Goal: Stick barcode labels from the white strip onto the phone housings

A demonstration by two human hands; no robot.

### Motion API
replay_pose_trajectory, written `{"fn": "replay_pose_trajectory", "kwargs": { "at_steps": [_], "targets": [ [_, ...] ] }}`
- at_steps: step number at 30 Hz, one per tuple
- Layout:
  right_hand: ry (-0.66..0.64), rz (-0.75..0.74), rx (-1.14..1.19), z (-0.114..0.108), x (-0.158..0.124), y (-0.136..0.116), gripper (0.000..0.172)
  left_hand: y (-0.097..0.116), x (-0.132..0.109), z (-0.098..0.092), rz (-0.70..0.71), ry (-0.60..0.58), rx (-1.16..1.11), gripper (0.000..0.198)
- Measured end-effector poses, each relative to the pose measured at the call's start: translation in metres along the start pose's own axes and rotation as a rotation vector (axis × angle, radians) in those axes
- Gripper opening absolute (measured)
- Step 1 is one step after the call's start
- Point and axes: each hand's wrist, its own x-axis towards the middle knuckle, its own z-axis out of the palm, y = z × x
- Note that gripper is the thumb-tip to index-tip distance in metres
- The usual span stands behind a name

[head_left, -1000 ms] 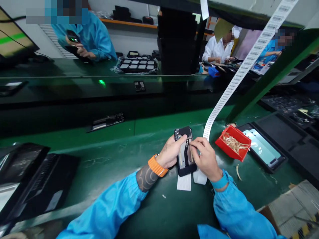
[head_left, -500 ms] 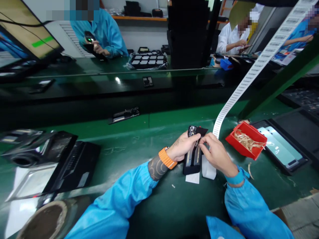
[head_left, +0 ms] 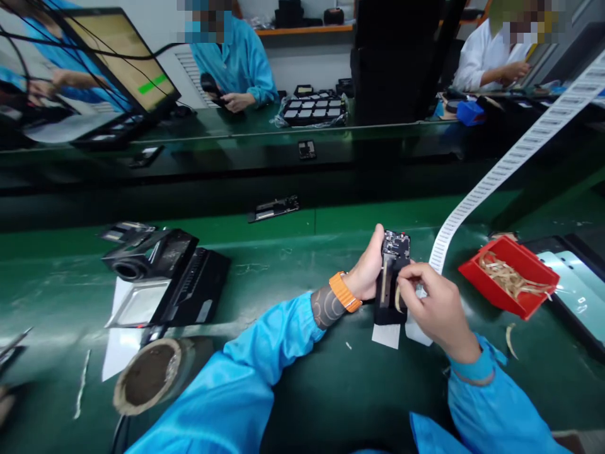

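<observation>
An opened smartphone [head_left: 388, 277] with its circuit board bare at the top end lies tilted in my left hand [head_left: 367, 268], whose fingers wrap its left side. My right hand [head_left: 432, 306] is at the phone's right edge, thumb and forefinger pinched on a thin, curved, pale strip [head_left: 398, 298]. The strip hangs down over the phone's lower half; whether it still sticks to the phone I cannot tell. Beneath the phone's lower end a white paper piece [head_left: 386, 336] lies on the green bench. A long ribbon of printed labels [head_left: 491, 176] runs up to the right behind my right hand.
Right of my hands stands a red bin [head_left: 529, 306] with tan strips inside. Beyond it are phone panels [head_left: 579, 290]. At left are a black device [head_left: 155, 255] and a round pot [head_left: 149, 375]. Another opened phone [head_left: 274, 208] lies ahead. Co-workers sit across the bench.
The black flap over the phone's top end no longer shows there, and the board is exposed. My right hand has moved down the phone, a pale strip now visible at its fingertips. The view has swung left.
</observation>
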Motion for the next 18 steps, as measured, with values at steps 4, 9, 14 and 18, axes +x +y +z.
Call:
{"fn": "replay_pose_trajectory", "kwargs": {
  "at_steps": [4,9,14,18],
  "targets": [
    [0.048,-0.089,-0.155,0.014,0.002,0.0,0.014,-0.01,-0.003,0.011,0.068,0.045,-0.03,0.07],
    [0.005,-0.035,-0.059,0.011,0.003,0.0,0.01,-0.009,-0.009,0.016,0.128,0.126,0.068,0.069],
    [-0.106,0.048,0.003,0.002,0.007,-0.001,0.011,-0.014,-0.013,0.017,0.064,0.15,0.202,0.071],
    [-0.136,0.032,-0.046,0.001,0.009,0.002,0.012,-0.015,-0.014,0.019,0.064,0.205,0.248,0.068]
  ]
}}
